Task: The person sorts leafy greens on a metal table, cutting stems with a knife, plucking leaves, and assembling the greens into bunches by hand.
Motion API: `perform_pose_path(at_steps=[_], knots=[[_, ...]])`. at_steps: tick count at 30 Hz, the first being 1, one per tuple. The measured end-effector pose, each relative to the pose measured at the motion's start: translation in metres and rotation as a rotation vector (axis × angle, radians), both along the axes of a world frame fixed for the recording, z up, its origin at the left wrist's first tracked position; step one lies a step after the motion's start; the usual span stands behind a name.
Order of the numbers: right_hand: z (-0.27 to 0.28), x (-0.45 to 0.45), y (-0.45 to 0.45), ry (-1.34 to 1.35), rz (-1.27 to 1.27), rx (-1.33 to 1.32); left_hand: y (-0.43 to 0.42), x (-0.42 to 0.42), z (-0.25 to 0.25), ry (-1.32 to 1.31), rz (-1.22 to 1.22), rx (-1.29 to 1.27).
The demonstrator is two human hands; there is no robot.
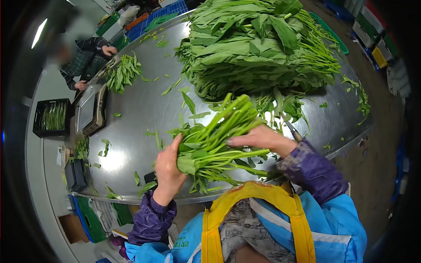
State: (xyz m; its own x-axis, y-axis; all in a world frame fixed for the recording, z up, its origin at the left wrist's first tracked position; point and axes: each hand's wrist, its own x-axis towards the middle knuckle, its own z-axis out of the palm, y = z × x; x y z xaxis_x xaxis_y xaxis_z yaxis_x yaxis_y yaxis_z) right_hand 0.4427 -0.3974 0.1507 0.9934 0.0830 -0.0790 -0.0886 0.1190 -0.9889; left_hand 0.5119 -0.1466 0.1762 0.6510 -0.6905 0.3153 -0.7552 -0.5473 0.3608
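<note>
Currently, the left hand [168, 168] grips the leafy side of a bunch of greens [210, 136] over the metal surface [127, 136], the right hand [267, 139] clasping its stems [240, 115]; splayed lower stems could slip loose should either grip slacken.

We see a metal table [136, 118], brownish floor [376, 109] past its right edge, crates [175, 8] beyond its far edge, a lit strip light [39, 33].
</note>
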Motion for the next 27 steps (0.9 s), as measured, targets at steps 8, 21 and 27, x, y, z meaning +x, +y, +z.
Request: perform_pose_path(at_steps=[8,21,27], knots=[[0.013,-0.012,0.0,0.096,-0.152,0.231,0.004,-0.004,-0.006,0.224,0.15,-0.197],[0.025,-0.012,0.003,0.113,-0.281,0.115,0.001,-0.005,-0.004,-0.17,-0.069,0.023],[0.023,-0.016,0.006,-0.011,-0.443,0.203,-0.008,-0.002,0.002,-0.029,0.036,-0.04]])
